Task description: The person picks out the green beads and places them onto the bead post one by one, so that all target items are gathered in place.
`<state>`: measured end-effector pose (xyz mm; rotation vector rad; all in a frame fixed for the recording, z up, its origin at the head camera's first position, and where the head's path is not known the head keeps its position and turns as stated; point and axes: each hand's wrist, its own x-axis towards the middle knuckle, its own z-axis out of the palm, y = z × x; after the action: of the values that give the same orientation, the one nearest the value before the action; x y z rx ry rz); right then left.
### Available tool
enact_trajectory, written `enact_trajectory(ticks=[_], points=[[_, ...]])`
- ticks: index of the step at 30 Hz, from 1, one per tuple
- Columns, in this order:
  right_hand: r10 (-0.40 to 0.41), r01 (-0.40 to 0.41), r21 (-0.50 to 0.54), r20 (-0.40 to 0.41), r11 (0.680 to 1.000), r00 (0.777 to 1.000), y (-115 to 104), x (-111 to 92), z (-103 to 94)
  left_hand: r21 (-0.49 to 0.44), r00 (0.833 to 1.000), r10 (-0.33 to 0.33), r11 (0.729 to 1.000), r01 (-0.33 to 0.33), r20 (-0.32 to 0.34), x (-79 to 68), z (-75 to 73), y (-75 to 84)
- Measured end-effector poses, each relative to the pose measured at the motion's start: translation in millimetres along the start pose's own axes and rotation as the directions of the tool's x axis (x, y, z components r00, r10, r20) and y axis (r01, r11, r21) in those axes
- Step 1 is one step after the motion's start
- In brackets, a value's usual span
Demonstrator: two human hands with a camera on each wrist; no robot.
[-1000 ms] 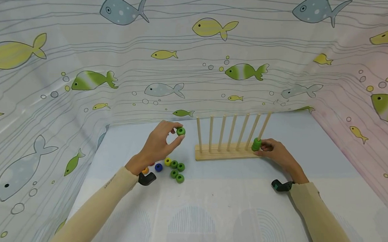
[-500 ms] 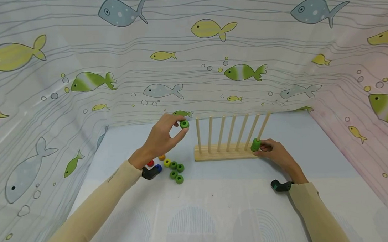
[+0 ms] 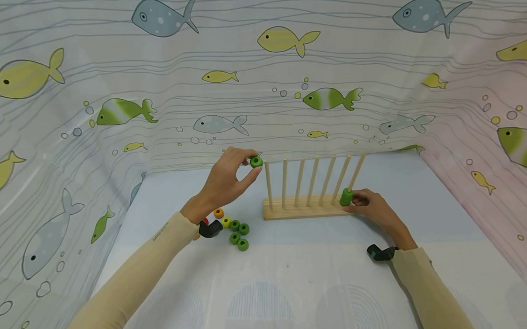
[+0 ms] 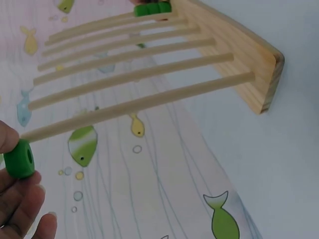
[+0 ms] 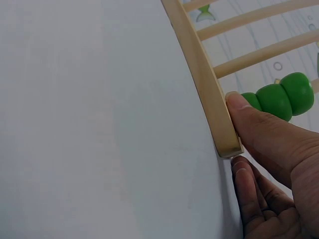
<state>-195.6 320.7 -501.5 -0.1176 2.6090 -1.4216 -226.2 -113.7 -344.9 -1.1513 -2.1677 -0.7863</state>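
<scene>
Between thumb and fingers, my left hand [image 3: 227,180] pinches a green bead [image 4: 15,160] with its hole showing. The bead is raised beside the top of the leftmost peg [image 3: 268,183] of a wooden peg stand [image 3: 300,212]. In the left wrist view the bead overlaps that peg's tip. My right hand [image 3: 373,206] grips the right end of the stand's base, thumb on the top face and fingers at the end, as the right wrist view shows. Right by the thumb, 3 green beads [image 5: 275,101] are stacked on the rightmost peg. The other pegs are bare.
Several loose green beads [image 3: 242,244] lie on the table left of the stand. Near them are a yellow bead [image 3: 226,222], an orange bead [image 3: 218,213] and a red bead [image 3: 205,220], partly behind the left wrist. A fish-patterned cloth [image 3: 226,98] hangs behind.
My left hand has moved up and to the right with the green bead, from left of the stand to the leftmost peg's tip. The right hand has stayed at the base.
</scene>
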Motion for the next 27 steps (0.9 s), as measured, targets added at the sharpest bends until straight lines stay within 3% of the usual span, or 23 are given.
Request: enact_trajectory(ticks=[27], points=[[-0.01,0.01,-0.008,-0.013,1.0,1.0,-5.9,-0.6,0.8,-0.019,0.998,0.061,0.998,-0.061,-0.021,34.9,19.5,7.7]])
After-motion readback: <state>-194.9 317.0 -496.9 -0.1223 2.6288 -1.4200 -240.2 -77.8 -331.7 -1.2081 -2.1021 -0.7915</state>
